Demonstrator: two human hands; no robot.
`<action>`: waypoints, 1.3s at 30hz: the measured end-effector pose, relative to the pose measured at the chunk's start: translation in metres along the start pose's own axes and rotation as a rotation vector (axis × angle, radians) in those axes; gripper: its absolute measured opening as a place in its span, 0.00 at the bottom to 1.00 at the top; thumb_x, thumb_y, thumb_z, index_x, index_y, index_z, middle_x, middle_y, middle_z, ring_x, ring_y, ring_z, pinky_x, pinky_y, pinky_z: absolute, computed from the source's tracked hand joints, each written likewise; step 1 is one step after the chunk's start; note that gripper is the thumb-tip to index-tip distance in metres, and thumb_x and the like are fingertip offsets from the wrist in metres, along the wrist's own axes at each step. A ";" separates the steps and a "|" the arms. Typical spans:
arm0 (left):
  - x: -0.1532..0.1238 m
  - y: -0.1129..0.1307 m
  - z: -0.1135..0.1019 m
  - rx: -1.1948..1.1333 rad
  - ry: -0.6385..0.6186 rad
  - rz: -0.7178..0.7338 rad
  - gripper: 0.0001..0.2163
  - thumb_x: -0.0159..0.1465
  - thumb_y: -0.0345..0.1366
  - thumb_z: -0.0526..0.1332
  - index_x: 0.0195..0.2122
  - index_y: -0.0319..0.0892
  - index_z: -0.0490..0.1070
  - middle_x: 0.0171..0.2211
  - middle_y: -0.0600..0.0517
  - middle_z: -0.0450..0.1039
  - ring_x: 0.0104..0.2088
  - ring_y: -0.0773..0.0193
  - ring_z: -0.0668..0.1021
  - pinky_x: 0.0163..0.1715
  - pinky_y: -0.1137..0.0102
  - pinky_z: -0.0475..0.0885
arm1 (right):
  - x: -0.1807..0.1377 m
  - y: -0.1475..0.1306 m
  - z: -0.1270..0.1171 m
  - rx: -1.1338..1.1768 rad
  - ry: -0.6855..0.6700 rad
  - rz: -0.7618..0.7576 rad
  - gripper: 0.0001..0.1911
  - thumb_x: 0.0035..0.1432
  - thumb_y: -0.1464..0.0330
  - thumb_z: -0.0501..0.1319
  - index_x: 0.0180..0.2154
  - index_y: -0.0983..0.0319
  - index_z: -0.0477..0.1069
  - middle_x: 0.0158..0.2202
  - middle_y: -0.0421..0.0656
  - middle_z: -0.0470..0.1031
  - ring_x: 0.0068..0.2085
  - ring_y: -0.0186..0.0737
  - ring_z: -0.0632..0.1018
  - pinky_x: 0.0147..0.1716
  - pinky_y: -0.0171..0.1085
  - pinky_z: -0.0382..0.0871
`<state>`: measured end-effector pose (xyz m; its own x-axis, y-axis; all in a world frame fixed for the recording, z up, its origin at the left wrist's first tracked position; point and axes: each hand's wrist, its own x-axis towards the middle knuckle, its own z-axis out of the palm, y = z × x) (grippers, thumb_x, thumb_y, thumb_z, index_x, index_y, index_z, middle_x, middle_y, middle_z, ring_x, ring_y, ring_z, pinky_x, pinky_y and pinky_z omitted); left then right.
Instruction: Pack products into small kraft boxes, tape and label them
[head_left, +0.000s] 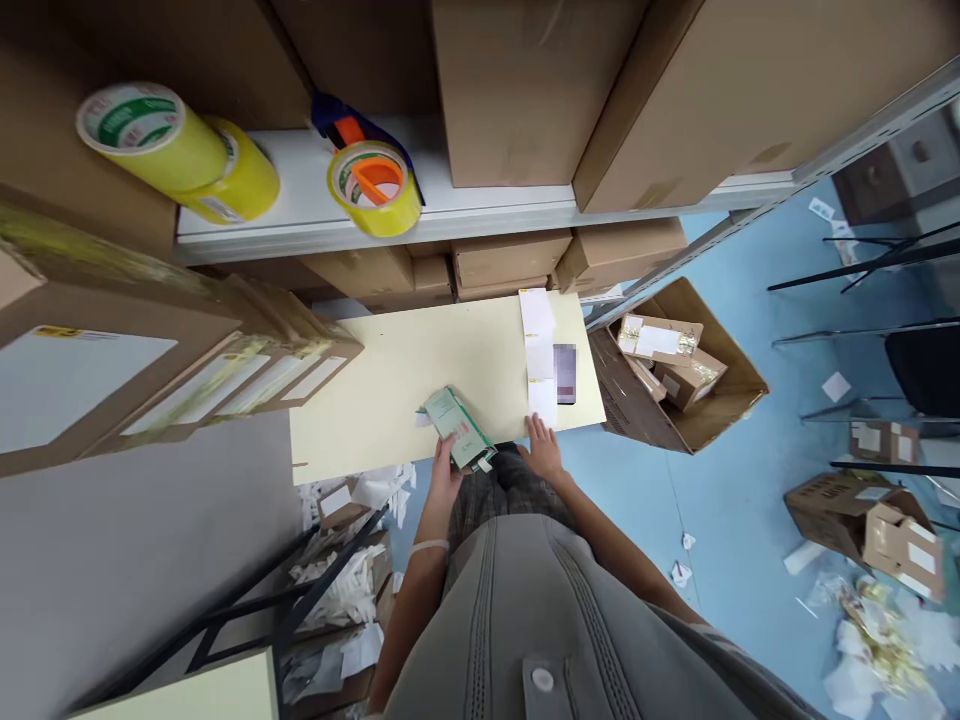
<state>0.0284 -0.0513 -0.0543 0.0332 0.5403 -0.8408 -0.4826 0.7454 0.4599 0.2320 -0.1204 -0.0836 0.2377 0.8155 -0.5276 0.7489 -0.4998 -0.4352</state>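
My left hand (pixel 445 474) is closed on the lower left side of a flat pale-green box (pixel 457 428), held tilted over the table's near edge. A small white flap or paper sticks out at the box's lower end. My right hand (pixel 543 450) lies with its fingers stretched out at the near edge of the table (pixel 427 350), its fingertips at the bottom of a strip of white labels (pixel 538 350). Nothing shows in its grip. Just right of the strip lies a phone (pixel 565 374) with a lit screen.
Yellow tape rolls (pixel 172 150) and a tape dispenser (pixel 367 180) sit on the shelf (pixel 510 205) above. Stacked cartons (pixel 225 370) stand left. On the floor at right is a large open carton (pixel 675 370) holding parcels; paper scraps (pixel 352 570) lie below left.
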 end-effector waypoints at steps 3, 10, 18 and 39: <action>-0.003 -0.004 0.004 0.031 0.025 -0.008 0.22 0.59 0.41 0.65 0.54 0.45 0.68 0.41 0.49 0.78 0.39 0.61 0.80 0.33 0.72 0.76 | 0.003 -0.012 0.003 -0.055 -0.068 -0.087 0.35 0.59 0.66 0.55 0.67 0.65 0.51 0.70 0.54 0.47 0.69 0.51 0.53 0.64 0.50 0.48; -0.008 -0.009 0.012 0.041 0.026 0.045 0.24 0.58 0.41 0.66 0.56 0.45 0.67 0.40 0.49 0.79 0.36 0.61 0.80 0.27 0.74 0.74 | 0.029 -0.008 -0.022 -0.065 0.031 -0.053 0.26 0.63 0.66 0.52 0.61 0.64 0.60 0.61 0.55 0.65 0.58 0.53 0.67 0.57 0.48 0.58; -0.008 -0.012 0.012 0.041 0.041 0.058 0.23 0.58 0.40 0.66 0.55 0.45 0.68 0.41 0.48 0.79 0.38 0.59 0.80 0.33 0.69 0.77 | 0.080 0.015 -0.053 -0.009 0.498 0.358 0.43 0.56 0.60 0.58 0.66 0.72 0.45 0.60 0.65 0.55 0.59 0.63 0.61 0.55 0.55 0.57; -0.006 -0.019 0.038 0.135 -0.101 -0.025 0.26 0.55 0.45 0.67 0.54 0.42 0.69 0.38 0.48 0.79 0.30 0.63 0.79 0.22 0.75 0.71 | 0.080 0.054 -0.066 -0.009 0.477 0.334 0.41 0.54 0.64 0.60 0.65 0.71 0.48 0.57 0.62 0.61 0.58 0.60 0.63 0.54 0.51 0.61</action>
<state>0.0709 -0.0540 -0.0478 0.1348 0.5527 -0.8224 -0.3588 0.8009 0.4794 0.3318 -0.0631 -0.1010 0.7129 0.6561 -0.2476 0.5899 -0.7520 -0.2941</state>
